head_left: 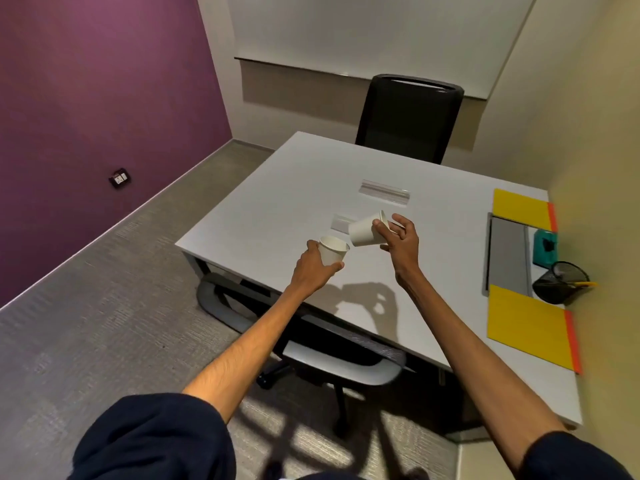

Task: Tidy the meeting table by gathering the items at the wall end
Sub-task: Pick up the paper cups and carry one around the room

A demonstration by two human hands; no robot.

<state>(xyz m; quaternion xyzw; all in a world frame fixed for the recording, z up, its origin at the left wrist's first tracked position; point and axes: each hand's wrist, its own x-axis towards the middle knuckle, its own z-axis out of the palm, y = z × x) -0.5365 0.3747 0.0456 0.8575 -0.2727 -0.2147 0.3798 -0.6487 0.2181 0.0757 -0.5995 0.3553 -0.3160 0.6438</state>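
1. Left hand (317,268): fingers curled round an upright paper cup (333,250), held above the counter (277,202).
2. Right hand (401,242): fingers grip a tilted second cup (365,232), just beside the first.
3. Both are well apart from the mesh pen pot (559,282).

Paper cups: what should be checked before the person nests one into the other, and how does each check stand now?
1. Left hand grips the upright cup: ok.
2. Right hand grips the tilted cup: ok.
3. Tilted cup's base over the upright cup's mouth: not ok, it sits beside the rim.
4. Upright cup empty: cannot tell, bottom hidden.
5. Cups clear of the table: ok, both held above it.
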